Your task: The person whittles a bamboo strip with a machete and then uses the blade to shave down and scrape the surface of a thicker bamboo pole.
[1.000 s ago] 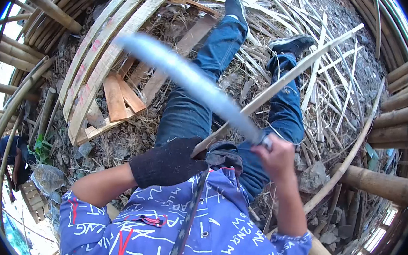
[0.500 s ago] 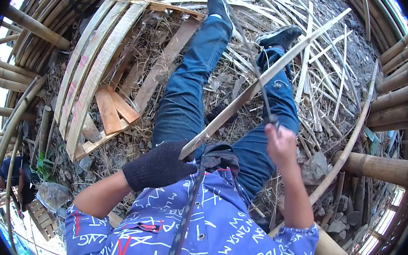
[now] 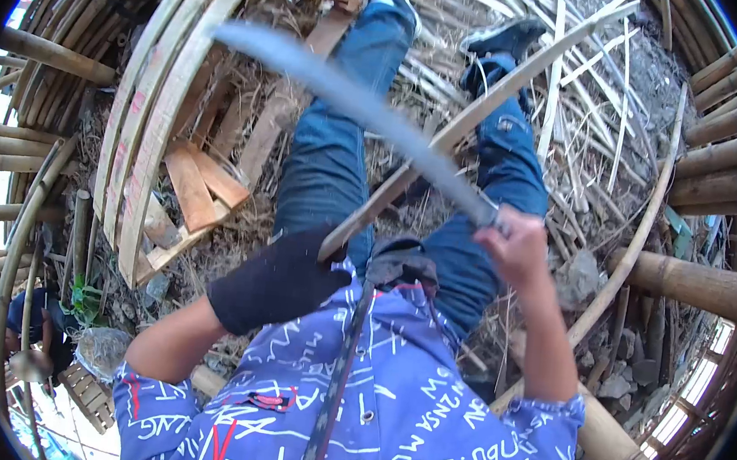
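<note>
My left hand [image 3: 269, 281], in a black knitted glove, is closed around the lower end of a long, flat bamboo strip [image 3: 501, 94]. The strip slants up and away to the right, over my legs. In my bare right hand [image 3: 520, 250] is the handle of a machete [image 3: 365, 114]. Its long grey blade, blurred by motion, points to the upper left and crosses over the strip in this view. My fingers cover most of the handle.
A slatted wooden crate [image 3: 166, 116] lies left of my outstretched legs [image 3: 326, 165], with short boards [image 3: 193, 187] inside. Pale split strips [image 3: 551, 97] litter the ground ahead. Bamboo poles [image 3: 688, 282] line the right side. Another person [image 3: 45, 324] is at far left.
The machete blade has swung from pointing forward alongside the strip to pointing upper left across it. The strip's near end has shifted slightly left and toward me with my gloved hand.
</note>
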Available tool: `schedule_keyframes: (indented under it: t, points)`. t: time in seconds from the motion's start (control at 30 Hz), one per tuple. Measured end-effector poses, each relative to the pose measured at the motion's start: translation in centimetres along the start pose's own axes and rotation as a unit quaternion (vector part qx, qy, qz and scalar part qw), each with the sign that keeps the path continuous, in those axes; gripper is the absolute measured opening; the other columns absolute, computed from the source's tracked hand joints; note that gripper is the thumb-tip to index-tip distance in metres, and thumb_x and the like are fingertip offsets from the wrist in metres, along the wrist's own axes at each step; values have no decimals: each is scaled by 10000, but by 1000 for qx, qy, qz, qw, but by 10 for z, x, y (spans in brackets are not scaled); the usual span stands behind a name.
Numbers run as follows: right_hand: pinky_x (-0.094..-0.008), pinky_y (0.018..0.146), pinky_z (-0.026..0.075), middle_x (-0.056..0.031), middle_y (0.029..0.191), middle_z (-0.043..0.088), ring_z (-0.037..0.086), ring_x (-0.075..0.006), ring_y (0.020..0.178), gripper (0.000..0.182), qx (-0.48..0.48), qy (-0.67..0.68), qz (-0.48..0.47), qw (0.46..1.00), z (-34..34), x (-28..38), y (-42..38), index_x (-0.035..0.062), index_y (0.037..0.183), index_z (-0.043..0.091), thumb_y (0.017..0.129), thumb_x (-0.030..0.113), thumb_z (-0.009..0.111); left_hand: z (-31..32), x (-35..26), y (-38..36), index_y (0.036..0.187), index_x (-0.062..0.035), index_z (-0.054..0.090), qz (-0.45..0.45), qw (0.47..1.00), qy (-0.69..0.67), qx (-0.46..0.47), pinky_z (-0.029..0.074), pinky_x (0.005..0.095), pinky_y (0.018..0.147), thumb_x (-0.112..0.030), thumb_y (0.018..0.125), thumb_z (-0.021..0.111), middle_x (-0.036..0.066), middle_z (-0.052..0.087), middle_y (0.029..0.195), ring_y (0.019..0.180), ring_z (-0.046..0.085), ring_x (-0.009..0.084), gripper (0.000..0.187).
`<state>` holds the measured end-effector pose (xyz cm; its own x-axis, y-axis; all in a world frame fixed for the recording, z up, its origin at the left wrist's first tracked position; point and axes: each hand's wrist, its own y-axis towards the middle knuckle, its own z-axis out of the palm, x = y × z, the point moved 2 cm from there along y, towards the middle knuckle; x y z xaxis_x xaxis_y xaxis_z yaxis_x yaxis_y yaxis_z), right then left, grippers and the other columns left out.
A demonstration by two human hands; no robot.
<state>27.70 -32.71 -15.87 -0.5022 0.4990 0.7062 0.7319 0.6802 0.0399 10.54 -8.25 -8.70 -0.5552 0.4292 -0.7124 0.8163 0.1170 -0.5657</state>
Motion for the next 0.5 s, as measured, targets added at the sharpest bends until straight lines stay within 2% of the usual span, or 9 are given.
schedule_keyframes:
  t: [0.03,0.07,0.13,0.23,0.27,0.33,0.4,0.43,0.5]
  points:
    - [-360,500,421,-142,568,574,563,-258,498,446,-30,39,20,999,-3,-7,8,37,720,650,804,474,682,-1,1,1,859,-3,551,26,999,21,0,445,358,622,-195,746,719,109,559,703,661,525,180,279]
    - [-343,484,400,-116,523,529,499,-196,466,515,-2,40,108,993,-9,-18,15,9,686,609,847,497,632,-3,1,4,855,-4,549,58,997,44,-8,441,356,616,-186,747,718,104,550,691,653,518,177,271]
    - [-331,469,378,-96,498,481,436,-164,463,583,-24,-9,167,986,-15,-32,22,-2,653,560,856,544,602,-3,8,7,851,-6,542,31,996,86,18,433,352,604,-160,742,717,98,539,687,642,508,172,257]
    - [-338,461,364,-99,495,467,418,-186,455,607,15,119,151,981,8,-21,1,-1,635,524,846,562,604,-4,9,12,842,-6,528,37,997,64,3,426,348,600,-154,733,720,95,531,690,635,500,172,266]
    - [-345,456,359,-101,500,474,419,-195,452,610,21,60,67,996,4,-2,1,7,639,535,827,582,613,-5,1,13,845,-6,525,22,999,42,7,423,349,601,-160,732,720,97,527,691,633,494,174,273]
    - [-343,455,352,-101,505,479,405,-204,450,609,7,11,14,1000,4,-12,7,10,634,535,835,580,603,-4,-1,17,847,-6,522,6,1000,21,16,421,349,601,-167,731,720,98,522,691,631,488,177,280]
    - [-343,451,346,-87,493,466,400,-181,448,620,-9,20,73,997,-5,-37,20,12,615,529,844,585,586,-4,2,22,854,-4,521,28,997,63,28,419,352,604,-184,737,717,101,519,686,631,482,180,291]
    - [-348,447,340,-74,479,445,399,-153,450,638,-1,19,147,989,-10,-47,25,13,592,510,860,589,562,-3,6,25,869,-4,525,37,997,64,31,420,353,608,-189,739,712,100,521,690,641,484,182,293]
    - [-349,445,339,-69,474,436,402,-139,454,647,-9,39,155,987,-10,-44,23,16,584,502,861,599,554,-4,6,32,873,-3,526,34,996,71,30,421,351,613,-191,740,711,105,526,699,648,488,182,295]
